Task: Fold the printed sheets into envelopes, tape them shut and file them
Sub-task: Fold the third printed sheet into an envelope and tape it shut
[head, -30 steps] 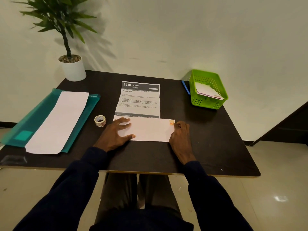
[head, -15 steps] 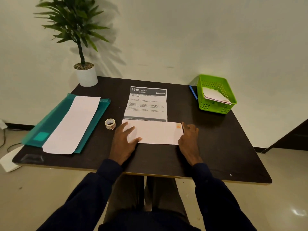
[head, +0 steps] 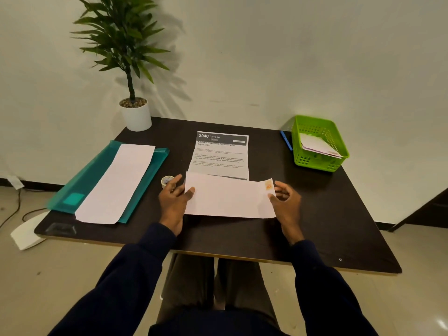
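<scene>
Both hands (head: pixel 173 202) gripping envelope (head: pixel 229 198) ends

Dark navy long sleeves run down both arms, cuffs ending at the wrists. The left hand (head: pixel 175 199) and right hand (head: pixel 286 201) are bare, no gloves. Grey-brown trousers show below the table edge.

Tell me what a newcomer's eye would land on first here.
First, the white envelope at the table's centre, held at its ends by the left hand and right hand. Next, the green basket at the far right corner and the teal folder on the left.
</scene>
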